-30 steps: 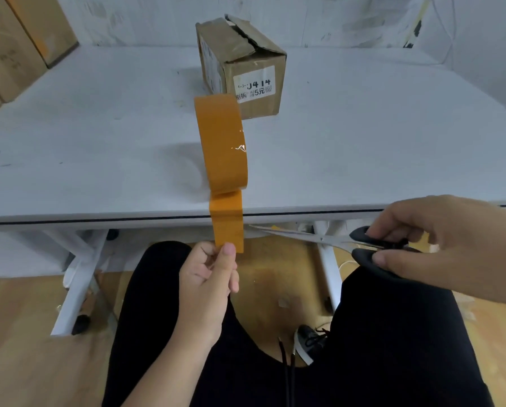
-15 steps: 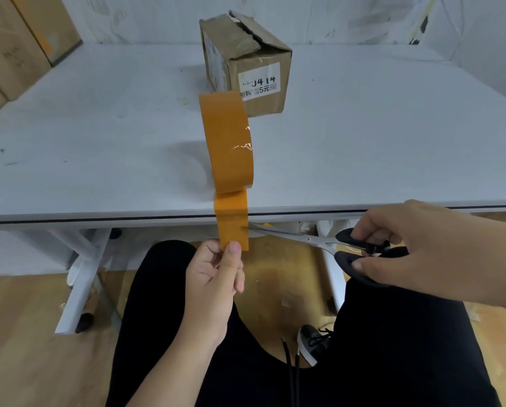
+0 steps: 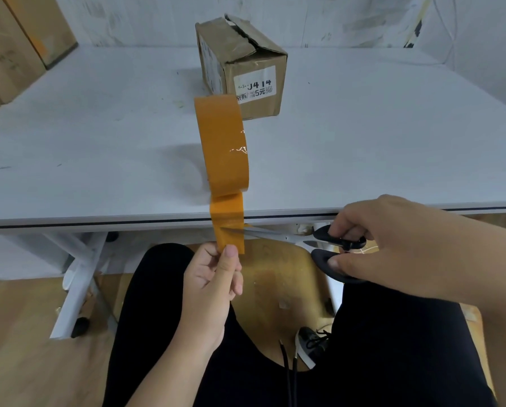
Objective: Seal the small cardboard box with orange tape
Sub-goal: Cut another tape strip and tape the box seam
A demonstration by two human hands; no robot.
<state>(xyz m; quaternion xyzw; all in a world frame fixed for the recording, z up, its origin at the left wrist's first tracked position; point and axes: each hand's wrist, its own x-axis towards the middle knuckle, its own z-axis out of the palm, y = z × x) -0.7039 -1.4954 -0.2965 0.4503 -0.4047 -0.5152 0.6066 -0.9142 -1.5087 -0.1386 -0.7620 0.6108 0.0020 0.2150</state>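
Orange tape (image 3: 221,145) stands on edge at the near rim of the table (image 3: 99,142), its free strip (image 3: 227,223) pulled down over the edge, likely so it hangs taut for cutting. The left hand (image 3: 213,286) pinches the strip's lower end between thumb and fingers, forearm rising from the lap. The right hand (image 3: 392,248), fingers curled through the black handles, holds the scissors (image 3: 301,239) level with blades biting the strip's right edge. The small cardboard box (image 3: 243,69) waits farther back on the table, top flaps unsealed.
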